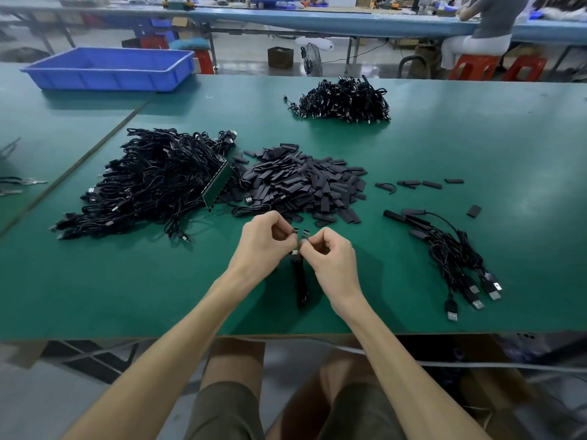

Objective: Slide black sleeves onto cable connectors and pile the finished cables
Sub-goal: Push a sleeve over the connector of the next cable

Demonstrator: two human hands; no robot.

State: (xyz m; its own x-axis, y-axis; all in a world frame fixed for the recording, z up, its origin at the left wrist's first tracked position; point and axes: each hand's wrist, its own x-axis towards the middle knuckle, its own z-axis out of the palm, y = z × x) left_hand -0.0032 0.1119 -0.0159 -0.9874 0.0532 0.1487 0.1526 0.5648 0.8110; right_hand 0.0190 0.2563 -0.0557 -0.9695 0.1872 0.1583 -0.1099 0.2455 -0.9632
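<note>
Two hands meet at centre, close to the near edge of the green table [127,296]. The left hand [265,241] and right hand [330,262] both have fingers curled tight, thumb and forefinger pinching the small connector ends [301,234] that stick up between them. Their black cable [300,281] hangs down between the wrists toward the near edge. Fingertips hide too much to tell if a sleeve is started on either end. Likely step: get a sleeve mouth lined up with one connector and push it on. To do it well, separate the two ends first, or one sleeve may catch both. Pin one connector just behind its tip with one hand and squeeze the flat sleeve's edges with the other so it pops open. Bring it on square, not tilted, and slide until the connector body is covered. The sleeve pile [305,182] lies just beyond the hands, within easy reach. The big cable heap [152,182], probably unsleeved stock, sits far-left. A small bundle [451,249] to the right looks finished, so the done cable should go there. Another cable pile [346,100] sits far centre.
</note>
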